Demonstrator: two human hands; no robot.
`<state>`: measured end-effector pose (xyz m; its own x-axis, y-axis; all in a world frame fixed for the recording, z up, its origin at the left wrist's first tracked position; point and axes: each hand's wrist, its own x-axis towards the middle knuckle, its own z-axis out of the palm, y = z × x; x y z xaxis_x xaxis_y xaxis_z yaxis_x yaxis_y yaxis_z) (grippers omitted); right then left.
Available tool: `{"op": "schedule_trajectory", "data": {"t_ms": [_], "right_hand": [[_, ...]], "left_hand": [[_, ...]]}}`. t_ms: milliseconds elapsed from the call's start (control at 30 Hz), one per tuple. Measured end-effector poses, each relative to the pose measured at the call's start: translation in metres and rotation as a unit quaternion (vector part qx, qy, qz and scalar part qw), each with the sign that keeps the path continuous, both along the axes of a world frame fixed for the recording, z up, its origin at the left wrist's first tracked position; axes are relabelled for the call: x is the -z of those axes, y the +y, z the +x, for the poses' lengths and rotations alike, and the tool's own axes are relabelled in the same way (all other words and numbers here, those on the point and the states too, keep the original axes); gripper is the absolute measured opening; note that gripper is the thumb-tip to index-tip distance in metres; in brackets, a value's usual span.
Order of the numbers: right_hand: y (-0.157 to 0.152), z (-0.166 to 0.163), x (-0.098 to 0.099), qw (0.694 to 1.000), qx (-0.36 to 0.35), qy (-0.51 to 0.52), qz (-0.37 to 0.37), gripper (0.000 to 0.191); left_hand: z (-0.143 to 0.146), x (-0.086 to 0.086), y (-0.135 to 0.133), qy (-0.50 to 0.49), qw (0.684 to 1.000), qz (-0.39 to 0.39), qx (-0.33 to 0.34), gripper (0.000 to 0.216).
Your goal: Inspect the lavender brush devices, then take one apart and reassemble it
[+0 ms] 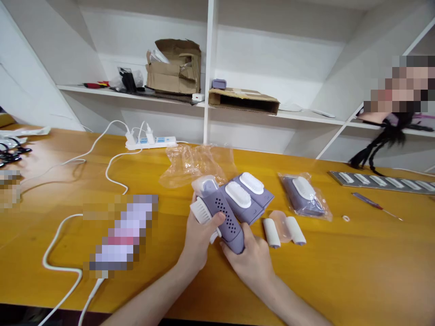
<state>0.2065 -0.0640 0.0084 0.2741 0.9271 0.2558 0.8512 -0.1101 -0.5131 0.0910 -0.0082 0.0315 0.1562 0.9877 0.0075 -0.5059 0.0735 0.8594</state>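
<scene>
Both hands hold a purple handheld brush [224, 213] with rows of dark holes, a clear cap at its upper end and white bristles on its left side. My left hand [197, 235] is wrapped round its middle, the thumb lying over the holes. The lower rounded end sits in my right hand [253, 253], whose fingers are partly hidden. Just behind the brush are two purple parts with white oval pads [238, 194], lying side by side. To the right of my right hand lie a white textured roller [272, 232], a second roller [295, 230] and a clear plastic piece [282, 225].
Crumpled plastic film [197, 163] and a power strip [151, 142] lie toward the back. A bagged purple part [302, 194], a screwdriver [369, 200], a small ring [345, 218] and a metal strip [353, 179] are rightward. A cabled phone [125, 235] lies left. Another person is at the right.
</scene>
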Motion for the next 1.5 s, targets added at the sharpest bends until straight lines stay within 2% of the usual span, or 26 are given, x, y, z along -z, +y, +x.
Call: {"op": "schedule_trajectory", "data": {"t_ms": [100, 233, 333, 500, 700, 800, 933, 1033, 1133, 1267, 1500], "right_hand": [[0.000, 0.002, 0.005, 0.987, -0.012, -0.142, 0.070, 0.017], [-0.002, -0.001, 0.004, 0.960, -0.017, -0.244, 0.134, 0.011], [-0.004, -0.005, 0.003, 0.946, -0.026, -0.276, 0.171, 0.006], [-0.006, -0.007, 0.002, 0.926, -0.034, -0.302, 0.225, 0.014], [-0.005, -0.008, 0.008, 0.924, -0.019, -0.298, 0.240, 0.019], [-0.004, -0.007, 0.006, 0.949, -0.033, -0.246, 0.193, 0.027], [-0.003, -0.003, -0.010, 0.996, -0.039, -0.027, 0.070, 0.067], [0.001, 0.002, -0.024, 0.983, -0.093, 0.158, 0.010, 0.084], [0.005, 0.000, -0.029, 0.953, -0.143, 0.266, -0.015, 0.089], [0.003, -0.005, -0.025, 0.951, -0.114, 0.288, -0.004, 0.082], [-0.004, -0.008, -0.016, 0.952, -0.128, 0.275, 0.044, 0.081]], "left_hand": [[-0.001, 0.001, 0.001, 0.003, 1.000, -0.017, 0.002, 0.034], [-0.001, 0.003, 0.003, -0.029, 0.999, -0.029, 0.008, 0.035], [-0.001, 0.002, 0.005, -0.062, 0.997, -0.041, 0.011, 0.030], [-0.002, -0.001, 0.003, -0.111, 0.993, -0.039, 0.004, 0.025], [0.001, 0.000, 0.007, -0.132, 0.990, -0.025, 0.028, 0.027], [0.000, 0.002, 0.015, -0.126, 0.991, 0.006, 0.049, 0.026], [-0.007, 0.003, 0.024, -0.111, 0.991, 0.029, 0.073, 0.029], [-0.009, 0.003, 0.023, -0.111, 0.988, 0.027, 0.101, 0.040], [-0.006, 0.004, 0.019, -0.123, 0.985, 0.030, 0.119, 0.051], [-0.003, 0.011, 0.015, -0.154, 0.979, 0.011, 0.132, 0.050], [-0.006, 0.015, 0.011, -0.172, 0.977, -0.005, 0.129, 0.053]]}}
